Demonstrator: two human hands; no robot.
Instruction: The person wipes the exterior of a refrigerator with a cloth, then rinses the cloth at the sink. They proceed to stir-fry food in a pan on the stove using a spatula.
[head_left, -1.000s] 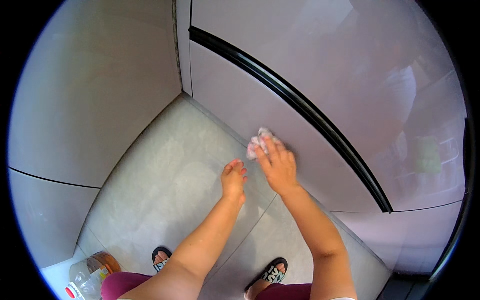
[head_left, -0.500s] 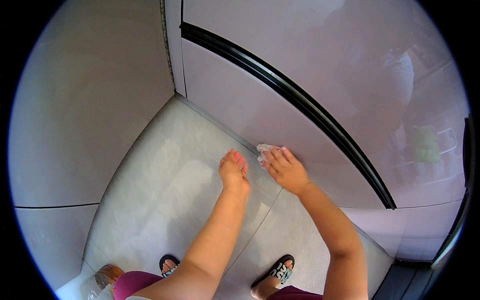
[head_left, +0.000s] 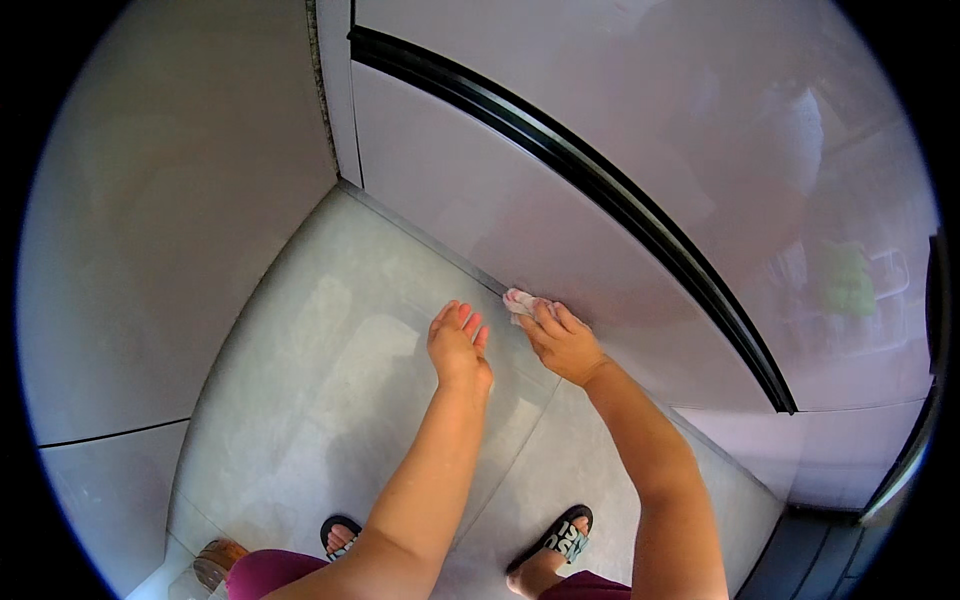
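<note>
My right hand (head_left: pixel 566 343) presses a crumpled white and pinkish cloth (head_left: pixel 520 303) against the bottom of a glossy pale cabinet front (head_left: pixel 450 190), close to the floor. Its fingers are bent over the cloth and cover part of it. Just to the left, my left hand (head_left: pixel 459 343) hangs in the air above the floor tiles. That hand holds nothing, and its fingers are loosely curled and apart. A long black handle strip (head_left: pixel 560 155) runs across the cabinet front above both hands.
Grey floor tiles (head_left: pixel 330 330) lie below, with my feet in black sandals (head_left: pixel 560 540). A large pale panel (head_left: pixel 170 220) stands on the left. At the lower left is a jar with brownish contents (head_left: pixel 215 560). Dark slats (head_left: pixel 810 560) show at the lower right.
My right hand and the cloth have shifted slightly; the fingers are now more bunched over the cloth. My left hand has moved a little left, its fingers more spread. The view has shifted slightly.
</note>
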